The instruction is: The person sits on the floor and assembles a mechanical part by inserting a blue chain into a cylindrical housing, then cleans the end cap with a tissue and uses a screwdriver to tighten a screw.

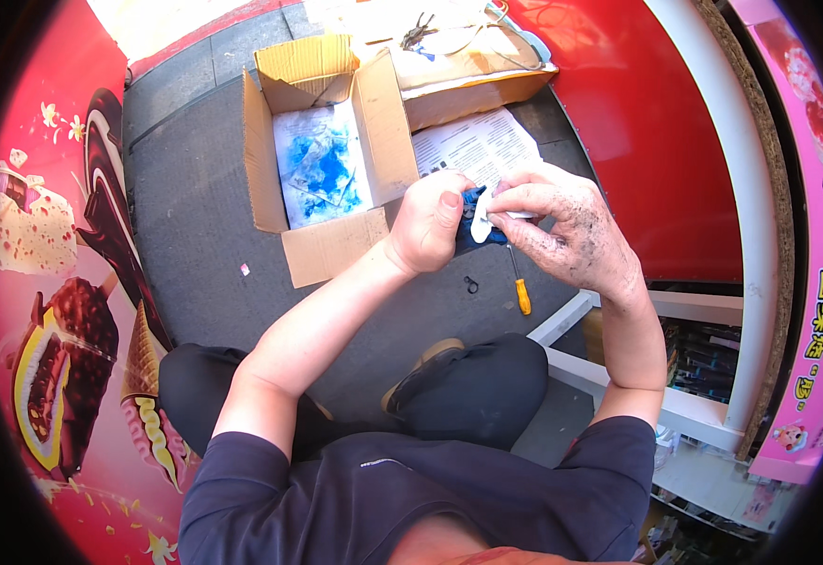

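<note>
Grey mat (204, 217), blue-white plastic part (476, 224)

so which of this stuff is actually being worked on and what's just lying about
In hand:
- left hand and right hand, both gripping the small blue and white part

Lying about:
- open cardboard box
- printed sheet
- orange-handled screwdriver
- small black ring

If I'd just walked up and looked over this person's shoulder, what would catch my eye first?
Probably the two hands at centre: the left hand and the grimy right hand together grip a small blue and white part. Just behind them sits an open cardboard box holding blue-stained plastic, and a yellow-handled screwdriver lies below.
</note>
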`<state>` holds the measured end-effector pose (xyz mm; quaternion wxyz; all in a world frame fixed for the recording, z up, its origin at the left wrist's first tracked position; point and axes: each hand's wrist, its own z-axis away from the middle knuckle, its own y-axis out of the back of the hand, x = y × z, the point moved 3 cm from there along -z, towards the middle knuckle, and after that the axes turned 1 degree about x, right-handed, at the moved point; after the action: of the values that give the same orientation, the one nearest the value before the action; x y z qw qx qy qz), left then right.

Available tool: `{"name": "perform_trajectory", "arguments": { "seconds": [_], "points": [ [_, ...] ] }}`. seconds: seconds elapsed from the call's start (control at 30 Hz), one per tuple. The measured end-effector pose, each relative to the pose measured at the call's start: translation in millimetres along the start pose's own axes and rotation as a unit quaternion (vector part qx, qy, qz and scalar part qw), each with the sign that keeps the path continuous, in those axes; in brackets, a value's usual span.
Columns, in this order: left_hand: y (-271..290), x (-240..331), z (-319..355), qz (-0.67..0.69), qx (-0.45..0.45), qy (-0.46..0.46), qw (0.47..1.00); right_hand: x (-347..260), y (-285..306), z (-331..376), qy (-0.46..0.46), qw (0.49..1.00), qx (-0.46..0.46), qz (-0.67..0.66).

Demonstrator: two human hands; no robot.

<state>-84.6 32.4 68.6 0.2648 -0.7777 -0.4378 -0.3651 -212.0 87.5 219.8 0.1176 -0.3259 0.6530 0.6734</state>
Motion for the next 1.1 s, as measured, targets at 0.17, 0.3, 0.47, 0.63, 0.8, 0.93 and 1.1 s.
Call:
{"name": "perform_trajectory", "arguments": {
  "seconds": [0.17, 0.3, 0.47, 0.63, 0.8, 0.93, 1.1],
  "points": [
    [-7.8, 1.2, 3.7, 0.003, -0.046, -0.011, 0.999, 16.5, 10.9, -4.2, -0.04, 0.995, -0.068, -0.065],
    [-7.7, 0.8, 3.8, 0.004, -0.049, -0.007, 0.999, 20.4, 25.0, -7.6, -0.084, 0.995, -0.04, -0.032],
    [-7.8, 1.7, 3.0, 0.0, -0.005, -0.018, 1.0, -1.1, 15.9, -2.0, 0.046, 0.997, -0.021, 0.054],
    [-4.3, -0.6, 0.6, -0.007, -0.014, -0.015, 1.0, -15.7, 2.0, 8.1, 0.088, 0.993, -0.015, 0.08],
    [-7.7, 0.4, 0.4, -0.019, -0.014, -0.016, 1.0, -19.0, 8.8, 11.9, 0.111, 0.988, -0.001, 0.103],
    [-6.3, 0.6, -0.9, -0.015, -0.003, -0.018, 1.0, -22.0, -0.7, 21.0, 0.145, 0.979, 0.051, 0.131],
    [-10.9, 3.2, -0.2, 0.022, 0.035, -0.025, 0.999, -23.0, -11.4, 30.9, 0.138, 0.975, 0.045, 0.169]
  ]
}}
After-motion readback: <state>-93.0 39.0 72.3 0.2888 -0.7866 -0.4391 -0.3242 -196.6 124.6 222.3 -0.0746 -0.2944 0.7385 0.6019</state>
